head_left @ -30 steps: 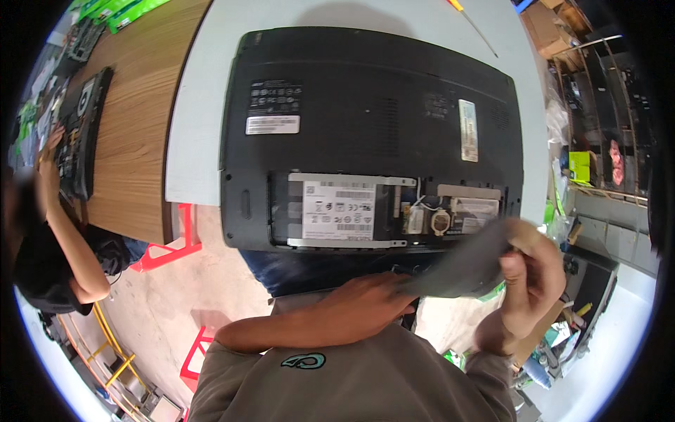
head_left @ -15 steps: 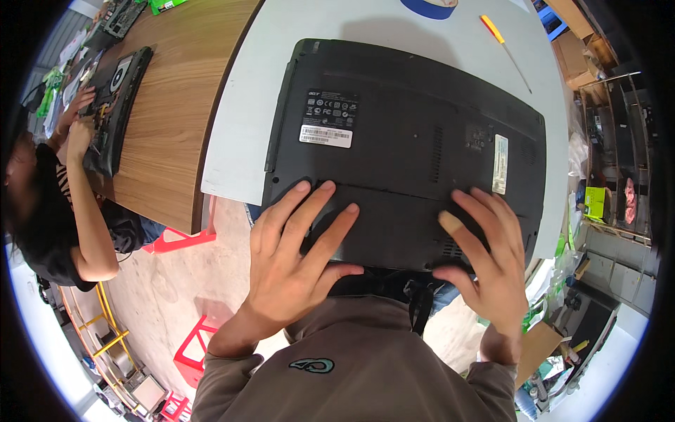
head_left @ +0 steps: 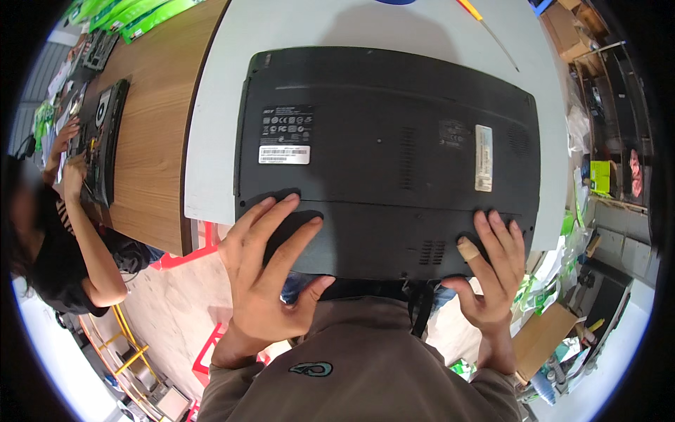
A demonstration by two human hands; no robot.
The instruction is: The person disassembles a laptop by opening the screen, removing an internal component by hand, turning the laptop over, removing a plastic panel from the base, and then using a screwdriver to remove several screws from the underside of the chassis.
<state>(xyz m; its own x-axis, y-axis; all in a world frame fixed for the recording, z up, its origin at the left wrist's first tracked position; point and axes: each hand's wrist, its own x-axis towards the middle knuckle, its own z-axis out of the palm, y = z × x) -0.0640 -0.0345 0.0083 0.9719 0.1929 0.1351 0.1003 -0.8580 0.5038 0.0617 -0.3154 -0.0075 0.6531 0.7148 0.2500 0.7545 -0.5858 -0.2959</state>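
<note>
"Where is there room to pass?"

"Over the laptop (head_left: 351, 169) between the left fingers (head_left: 294, 246) and the right fingers (head_left: 489, 235); also along the white counter (head_left: 218, 141) left of it."

"What's in the way?"

"Near side, the torso (head_left: 365, 352) and a dark strap (head_left: 422, 309); far side, a screwdriver (head_left: 475, 13) to the right and a blue object (head_left: 396, 1), mostly out of view."

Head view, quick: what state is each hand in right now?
Left hand: open, spread over the left end of the black cover panel.
Right hand: open, at the panel's right end.
</note>
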